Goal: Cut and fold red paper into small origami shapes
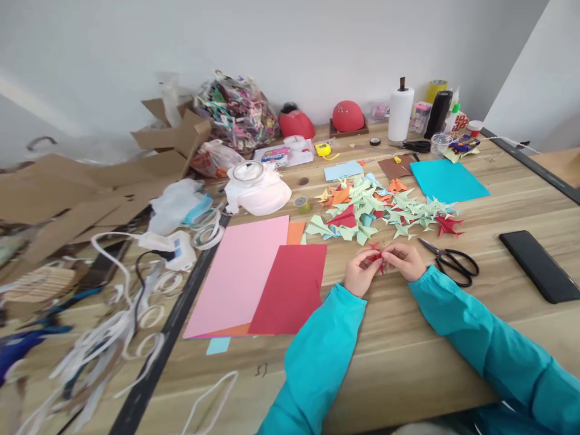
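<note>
Between my two hands, just in front of the pile, is a small red folded paper piece (382, 263) with pointed tips. My left hand (359, 270) pinches it from the left, and my right hand (405, 260) pinches it from the right; the fingers hide part of it. Beyond them lies a heap of folded paper shapes (362, 202) in pale green, orange, blue and red. One red folded star (448, 226) sits at the heap's right side. Black-handled scissors (453, 264) rest to the right of my right hand. Red paper (290, 290) and pink paper (240, 272) lie stacked to the left.
A black phone (539, 266) lies at the right. Turquoise paper (448, 180), a yellow tape measure (323, 149) and a white bottle (401, 115) are farther back. White cables (104, 326) and opened cardboard (90, 181) crowd the left, past a dark table edge strip (176, 320).
</note>
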A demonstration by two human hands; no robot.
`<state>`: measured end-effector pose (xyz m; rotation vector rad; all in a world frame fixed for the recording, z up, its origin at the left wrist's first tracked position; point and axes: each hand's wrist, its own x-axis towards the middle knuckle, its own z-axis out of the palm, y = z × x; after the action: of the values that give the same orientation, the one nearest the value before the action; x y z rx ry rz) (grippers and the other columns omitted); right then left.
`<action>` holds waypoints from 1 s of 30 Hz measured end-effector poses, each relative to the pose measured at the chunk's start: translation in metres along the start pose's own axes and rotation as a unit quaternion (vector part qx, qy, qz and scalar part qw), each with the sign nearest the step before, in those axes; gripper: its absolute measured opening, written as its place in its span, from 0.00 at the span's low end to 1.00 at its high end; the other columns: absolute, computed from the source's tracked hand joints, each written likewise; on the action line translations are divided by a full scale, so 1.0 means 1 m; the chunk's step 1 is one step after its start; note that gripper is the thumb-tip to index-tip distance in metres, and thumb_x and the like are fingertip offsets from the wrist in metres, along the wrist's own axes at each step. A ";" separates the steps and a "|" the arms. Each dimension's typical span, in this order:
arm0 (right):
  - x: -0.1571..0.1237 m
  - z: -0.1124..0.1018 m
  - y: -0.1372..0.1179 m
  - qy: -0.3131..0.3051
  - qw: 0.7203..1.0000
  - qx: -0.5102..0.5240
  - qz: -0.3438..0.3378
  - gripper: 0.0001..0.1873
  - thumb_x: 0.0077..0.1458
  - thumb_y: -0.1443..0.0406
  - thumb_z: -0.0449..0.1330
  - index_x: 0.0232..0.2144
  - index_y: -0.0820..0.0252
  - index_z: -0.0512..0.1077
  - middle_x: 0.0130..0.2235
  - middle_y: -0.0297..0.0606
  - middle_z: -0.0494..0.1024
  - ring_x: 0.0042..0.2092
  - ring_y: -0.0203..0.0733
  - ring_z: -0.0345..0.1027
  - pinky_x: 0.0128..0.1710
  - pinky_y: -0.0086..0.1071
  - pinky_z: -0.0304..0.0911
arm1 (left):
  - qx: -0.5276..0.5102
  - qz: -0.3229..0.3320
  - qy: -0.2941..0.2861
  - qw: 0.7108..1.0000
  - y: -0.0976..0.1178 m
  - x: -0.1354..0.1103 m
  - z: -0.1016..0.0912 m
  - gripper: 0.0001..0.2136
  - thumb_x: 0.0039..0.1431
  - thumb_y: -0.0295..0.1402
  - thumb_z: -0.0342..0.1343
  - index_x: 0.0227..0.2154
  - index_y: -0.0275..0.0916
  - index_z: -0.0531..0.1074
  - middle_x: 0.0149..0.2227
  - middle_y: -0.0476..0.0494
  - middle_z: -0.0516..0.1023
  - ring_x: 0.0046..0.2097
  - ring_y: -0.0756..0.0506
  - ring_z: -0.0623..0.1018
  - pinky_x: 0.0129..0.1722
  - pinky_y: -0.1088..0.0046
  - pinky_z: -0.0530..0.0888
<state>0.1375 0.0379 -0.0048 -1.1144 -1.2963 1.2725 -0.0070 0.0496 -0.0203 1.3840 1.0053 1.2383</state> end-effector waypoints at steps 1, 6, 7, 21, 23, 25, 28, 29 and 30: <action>0.000 0.000 -0.001 -0.007 1.000 0.004 0.003 0.16 0.46 0.52 0.61 0.25 0.60 0.70 0.20 0.31 0.71 0.22 0.33 0.63 0.24 0.29 0.60 | 0.000 -0.004 -0.002 1.000 0.001 -0.001 0.000 0.09 0.46 0.35 0.61 0.29 0.35 0.76 0.37 0.41 0.75 0.39 0.47 0.75 0.38 0.71 0.74; 0.000 0.003 -0.003 -0.015 1.000 0.002 0.001 0.16 0.46 0.52 0.60 0.26 0.60 0.68 0.20 0.31 0.71 0.22 0.33 0.63 0.23 0.29 0.60 | -0.008 -0.022 -0.006 1.000 0.002 -0.003 -0.001 0.09 0.48 0.37 0.60 0.29 0.35 0.75 0.35 0.43 0.75 0.35 0.48 0.75 0.34 0.73 0.73; 0.000 0.003 -0.003 -0.011 1.000 0.002 0.001 0.17 0.46 0.52 0.60 0.26 0.60 0.68 0.20 0.31 0.70 0.22 0.33 0.63 0.23 0.29 0.60 | -0.005 -0.016 -0.005 1.000 0.002 -0.003 -0.001 0.09 0.48 0.36 0.60 0.28 0.36 0.75 0.34 0.43 0.75 0.35 0.48 0.74 0.35 0.73 0.73; -0.001 0.003 0.000 -0.003 1.000 0.003 -0.011 0.16 0.43 0.53 0.64 0.24 0.61 0.68 0.19 0.30 0.69 0.20 0.31 0.62 0.21 0.28 0.60 | 0.060 0.033 -0.030 0.997 0.013 -0.006 -0.002 0.03 0.48 0.30 0.58 0.25 0.35 0.74 0.34 0.43 0.69 0.38 0.47 0.72 0.38 0.71 0.71; -0.001 0.003 0.001 -0.003 1.000 0.012 -0.010 0.16 0.43 0.54 0.64 0.24 0.60 0.68 0.19 0.30 0.69 0.20 0.31 0.62 0.21 0.28 0.60 | 0.059 0.039 -0.024 0.997 0.013 -0.005 -0.001 0.03 0.46 0.30 0.60 0.25 0.35 0.74 0.35 0.42 0.69 0.40 0.46 0.72 0.41 0.69 0.70; 0.000 0.003 0.001 -0.003 1.000 0.014 -0.010 0.15 0.43 0.54 0.64 0.24 0.60 0.69 0.19 0.30 0.69 0.20 0.31 0.62 0.20 0.27 0.60 | 0.052 0.032 -0.019 0.998 0.012 -0.005 -0.001 0.04 0.46 0.31 0.60 0.24 0.36 0.74 0.35 0.42 0.69 0.40 0.46 0.72 0.40 0.69 0.70; 0.000 0.002 0.001 0.001 1.000 0.012 -0.004 0.16 0.44 0.54 0.63 0.25 0.60 0.69 0.18 0.30 0.69 0.19 0.31 0.61 0.19 0.27 0.59 | 0.048 0.018 -0.016 0.999 0.012 -0.004 -0.001 0.04 0.47 0.31 0.58 0.24 0.36 0.73 0.34 0.42 0.69 0.39 0.47 0.72 0.37 0.71 0.70; 0.000 0.002 0.000 0.006 1.000 0.010 -0.001 0.16 0.45 0.53 0.62 0.25 0.60 0.69 0.19 0.30 0.70 0.19 0.31 0.61 0.19 0.27 0.59 | 0.049 0.016 -0.015 0.999 0.012 -0.004 -0.001 0.04 0.47 0.31 0.58 0.23 0.36 0.73 0.34 0.42 0.69 0.39 0.47 0.72 0.36 0.71 0.70; 0.000 0.002 0.000 0.013 1.000 0.006 0.000 0.16 0.45 0.53 0.62 0.25 0.60 0.68 0.19 0.30 0.70 0.19 0.31 0.61 0.19 0.27 0.59 | 0.049 0.017 -0.014 0.999 0.012 -0.004 -0.001 0.04 0.47 0.30 0.57 0.23 0.36 0.73 0.34 0.42 0.69 0.39 0.47 0.72 0.36 0.71 0.70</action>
<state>0.1355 0.0381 -0.0047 -1.1191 -1.2671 1.2603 -0.0087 0.0435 -0.0092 1.4962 1.0391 1.2045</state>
